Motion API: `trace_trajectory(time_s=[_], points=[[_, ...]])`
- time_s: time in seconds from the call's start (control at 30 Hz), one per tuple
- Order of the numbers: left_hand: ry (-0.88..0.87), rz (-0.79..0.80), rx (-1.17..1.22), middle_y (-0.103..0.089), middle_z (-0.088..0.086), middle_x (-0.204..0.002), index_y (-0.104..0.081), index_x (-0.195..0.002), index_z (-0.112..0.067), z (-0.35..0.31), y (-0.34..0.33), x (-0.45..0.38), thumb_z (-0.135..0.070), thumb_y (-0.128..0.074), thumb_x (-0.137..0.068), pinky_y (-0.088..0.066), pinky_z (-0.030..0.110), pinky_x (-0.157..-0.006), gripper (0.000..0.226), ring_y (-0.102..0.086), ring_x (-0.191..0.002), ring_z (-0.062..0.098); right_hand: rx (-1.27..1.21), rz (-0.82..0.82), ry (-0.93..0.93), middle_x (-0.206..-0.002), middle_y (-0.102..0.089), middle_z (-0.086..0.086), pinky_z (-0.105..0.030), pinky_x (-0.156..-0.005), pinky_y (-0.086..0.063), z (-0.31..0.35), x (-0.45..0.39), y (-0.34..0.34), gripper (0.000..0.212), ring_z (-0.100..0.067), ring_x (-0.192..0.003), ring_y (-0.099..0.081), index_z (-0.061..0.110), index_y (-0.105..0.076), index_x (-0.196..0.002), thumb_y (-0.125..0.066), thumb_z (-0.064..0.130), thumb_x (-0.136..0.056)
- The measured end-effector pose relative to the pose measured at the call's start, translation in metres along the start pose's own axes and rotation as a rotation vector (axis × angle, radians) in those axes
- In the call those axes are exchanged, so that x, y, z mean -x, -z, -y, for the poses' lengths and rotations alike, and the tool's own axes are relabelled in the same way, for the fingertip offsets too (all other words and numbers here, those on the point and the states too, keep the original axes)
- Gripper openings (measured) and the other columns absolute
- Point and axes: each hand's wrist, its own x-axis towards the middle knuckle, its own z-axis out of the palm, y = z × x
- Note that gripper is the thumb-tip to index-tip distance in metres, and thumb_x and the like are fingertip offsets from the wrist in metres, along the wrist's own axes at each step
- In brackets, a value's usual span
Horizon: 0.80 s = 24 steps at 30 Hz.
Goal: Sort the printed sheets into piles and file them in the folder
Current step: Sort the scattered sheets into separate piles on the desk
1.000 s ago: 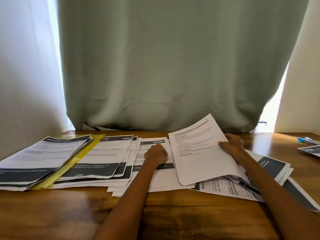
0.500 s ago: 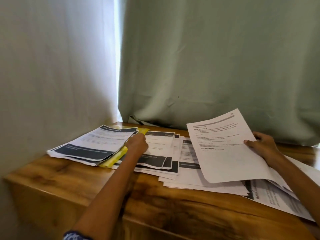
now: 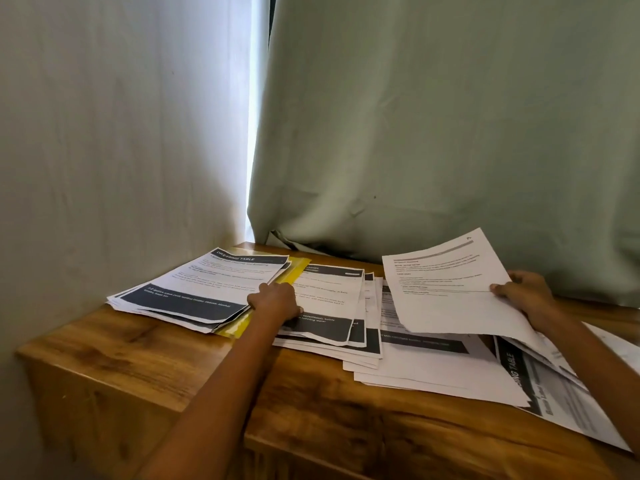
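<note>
Nearest the bottom of the frame, the front edge of the wooden table (image 3: 145, 355) is running across, with two bare forearms reaching up over it. At lower right, loose printed sheets (image 3: 540, 393) are lying fanned and overlapping, one showing a dark band with white lettering. Just above them the right hand (image 3: 526, 294) is pinching a single white sheet (image 3: 446, 289) by its right edge, thumb on top, holding it tilted above the spread papers. Left of centre, the left hand (image 3: 275, 301) is resting with curled fingers at the right edge of the "DRESSING TABLE" pile (image 3: 204, 289); whether it is gripping those sheets I cannot tell. A yellow folder (image 3: 239, 327) is lying under that pile, beside a second dark-banded stack (image 3: 329, 303). Behind everything a pale green curtain (image 3: 433, 116) is hanging across the upper frame.
</note>
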Motion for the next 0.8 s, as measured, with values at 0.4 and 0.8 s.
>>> trace_trajectory(time_s=[0.4,0.8], points=[[-0.116,-0.296,-0.268,-0.048,0.004,-0.133,-0.047,-0.129,-0.021,0.015,0.000,-0.010,-0.018,-0.059,-0.090,-0.032,0.047,-0.107,0.041,-0.037,-0.128,0.024,0.081,0.256,0.097,-0.128,-0.056,-0.017,-0.026,-0.070,-0.039,0.064,0.032,-0.083,0.042,-0.026,-0.091,-0.053,0.001,-0.051,-0.128,-0.056,-0.005,-0.086],[-0.042,-0.322,0.074,-0.057,0.005,-0.121,-0.058,-0.118,-0.017,0.024,0.001,-0.011,-0.021,-0.050,-0.095,-0.037,0.043,-0.103,0.025,-0.045,-0.118,0.023,0.050,0.291,0.224,-0.128,-0.055,-0.015,-0.028,-0.076,-0.043,0.109,0.062,-0.179,0.033,-0.030,-0.110,-0.056,0.003,-0.050,-0.125,-0.048,0.000,-0.093]])
